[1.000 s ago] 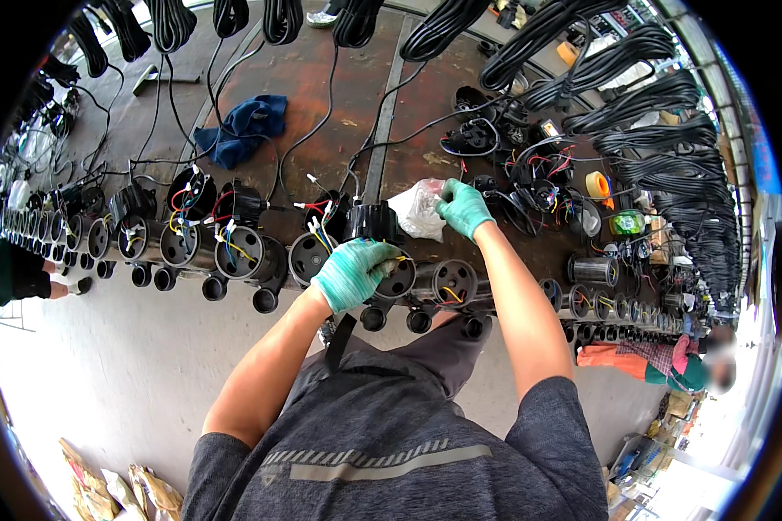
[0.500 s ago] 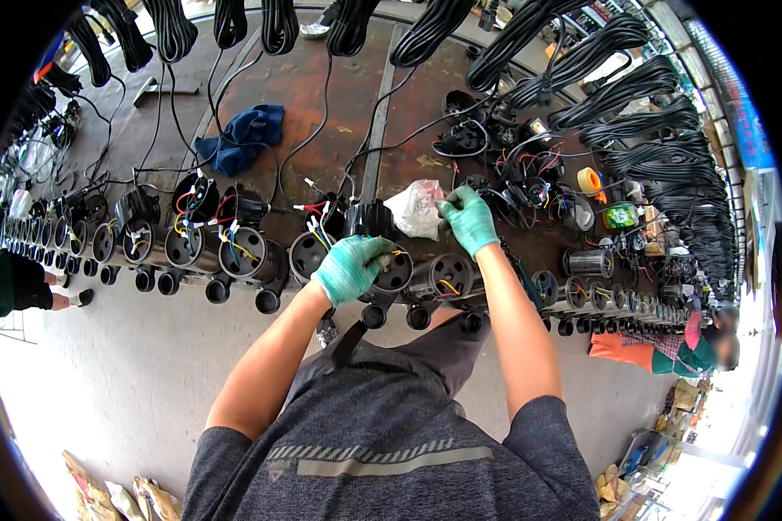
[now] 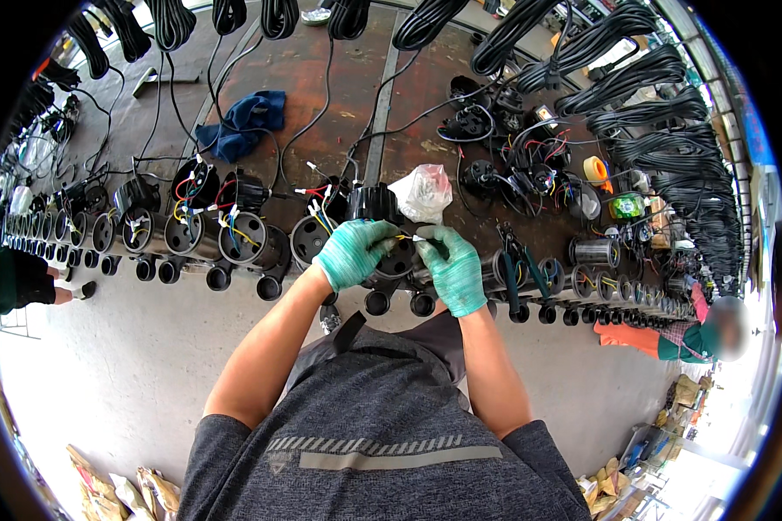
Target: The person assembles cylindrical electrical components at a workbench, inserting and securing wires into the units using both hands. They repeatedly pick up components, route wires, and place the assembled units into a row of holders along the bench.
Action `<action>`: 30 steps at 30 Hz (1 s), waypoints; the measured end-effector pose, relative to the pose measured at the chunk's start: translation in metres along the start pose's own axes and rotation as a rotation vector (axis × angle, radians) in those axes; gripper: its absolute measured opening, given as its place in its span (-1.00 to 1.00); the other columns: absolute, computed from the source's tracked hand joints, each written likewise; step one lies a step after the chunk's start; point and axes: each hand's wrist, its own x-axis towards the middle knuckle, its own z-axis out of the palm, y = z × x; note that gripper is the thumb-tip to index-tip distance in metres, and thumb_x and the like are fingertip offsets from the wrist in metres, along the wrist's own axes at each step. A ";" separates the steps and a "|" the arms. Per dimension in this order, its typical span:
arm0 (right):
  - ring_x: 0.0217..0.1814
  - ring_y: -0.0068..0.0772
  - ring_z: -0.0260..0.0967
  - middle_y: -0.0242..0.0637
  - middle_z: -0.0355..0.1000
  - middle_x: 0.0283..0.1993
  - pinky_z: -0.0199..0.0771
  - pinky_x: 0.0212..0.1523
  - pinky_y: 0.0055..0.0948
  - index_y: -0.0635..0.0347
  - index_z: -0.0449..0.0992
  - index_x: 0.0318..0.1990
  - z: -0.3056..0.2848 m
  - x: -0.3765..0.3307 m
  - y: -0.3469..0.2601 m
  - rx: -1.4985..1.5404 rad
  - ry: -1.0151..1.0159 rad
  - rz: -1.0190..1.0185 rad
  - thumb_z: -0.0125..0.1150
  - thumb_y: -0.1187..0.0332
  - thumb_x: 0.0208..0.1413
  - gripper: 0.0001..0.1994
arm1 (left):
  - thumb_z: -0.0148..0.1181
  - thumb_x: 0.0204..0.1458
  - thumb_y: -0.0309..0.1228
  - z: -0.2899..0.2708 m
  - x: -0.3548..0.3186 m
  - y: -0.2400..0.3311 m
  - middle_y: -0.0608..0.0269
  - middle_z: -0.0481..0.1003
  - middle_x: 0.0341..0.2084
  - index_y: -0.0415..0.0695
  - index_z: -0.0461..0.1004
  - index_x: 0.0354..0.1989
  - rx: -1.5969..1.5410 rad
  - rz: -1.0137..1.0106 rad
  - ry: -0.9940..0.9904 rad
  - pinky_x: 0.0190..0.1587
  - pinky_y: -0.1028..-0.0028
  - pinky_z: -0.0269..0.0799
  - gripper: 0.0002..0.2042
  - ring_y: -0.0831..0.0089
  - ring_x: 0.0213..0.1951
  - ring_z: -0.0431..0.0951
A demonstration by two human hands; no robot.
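My left hand (image 3: 356, 253), in a green glove, pinches a thin yellow wire (image 3: 400, 237) above a round black housing (image 3: 398, 264). Close against it on the right, my gloved right hand (image 3: 454, 271) holds a small white connector (image 3: 417, 238) between thumb and fingertips, at the wire's end. Whether the wire sits inside the connector is too small to tell. A ribbed black motor cover (image 3: 373, 202) stands just behind my left hand. Beyond my fingers lies a clear plastic bag (image 3: 424, 194) of small pale pieces. Pliers with dark teal handles (image 3: 537, 273) rest right of my right hand.
More black housings (image 3: 250, 240) line the table's near edge on both sides. Coiled black cables (image 3: 621, 48) hang around the far and right edges. A blue cloth (image 3: 243, 126), an orange tape roll (image 3: 594, 170) and wired motor parts lie on the table. A co-worker (image 3: 682, 340) stands far right.
My right hand has come from the plastic bag down toward my left hand, now with a small white connector in its fingers. The pliers, earlier mostly behind my forearm, show fully.
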 end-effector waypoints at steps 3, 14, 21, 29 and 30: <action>-0.34 -0.74 0.40 -0.48 0.59 -0.28 0.45 -0.32 -0.60 0.22 0.65 0.03 0.002 0.000 -0.009 -0.076 -0.012 -0.028 0.34 0.49 0.34 -0.83 | 0.31 0.22 -0.49 -0.001 0.000 0.000 -0.03 0.65 -0.39 -0.22 0.66 -0.03 -0.017 -0.003 -0.007 -0.27 0.24 0.57 -0.82 0.05 -0.37 0.68; -0.35 -0.16 0.56 -0.11 0.62 -0.29 0.54 -0.26 -0.25 0.28 0.65 -0.05 0.007 0.009 -0.017 -0.417 -0.024 -0.330 0.33 0.39 0.33 -0.84 | 0.31 0.20 -0.52 -0.004 0.000 0.002 -0.09 0.66 -0.30 -0.23 0.66 -0.01 -0.021 0.010 -0.028 -0.18 0.23 0.58 -0.80 -0.02 -0.28 0.69; -0.12 0.27 0.52 0.08 0.60 -0.15 0.54 -0.13 -0.02 0.28 0.62 -0.13 0.004 0.019 -0.026 -0.613 -0.178 -0.264 0.26 0.24 0.38 -0.76 | 0.31 0.20 -0.51 -0.005 0.001 0.000 -0.08 0.67 -0.28 -0.23 0.66 -0.01 -0.057 0.011 -0.073 -0.14 0.22 0.59 -0.79 -0.03 -0.23 0.68; 0.08 0.08 0.56 -0.01 0.60 0.01 0.56 0.15 -0.06 0.20 0.61 0.14 -0.079 -0.013 -0.032 -0.835 0.319 -0.234 0.39 0.18 0.26 -0.61 | 0.31 0.24 -0.49 -0.008 -0.001 0.001 -0.05 0.70 -0.27 -0.25 0.67 0.00 -0.095 -0.028 -0.052 -0.19 0.29 0.62 -0.80 0.08 -0.26 0.74; 0.17 0.11 0.51 0.04 0.55 0.10 0.52 0.20 -0.04 0.21 0.58 0.17 -0.107 -0.017 -0.018 -0.902 0.381 -0.177 0.41 0.24 0.22 -0.58 | 0.31 0.25 -0.49 -0.006 -0.002 0.000 -0.04 0.71 -0.29 -0.26 0.67 -0.01 -0.094 -0.013 -0.042 -0.23 0.32 0.61 -0.80 0.12 -0.30 0.74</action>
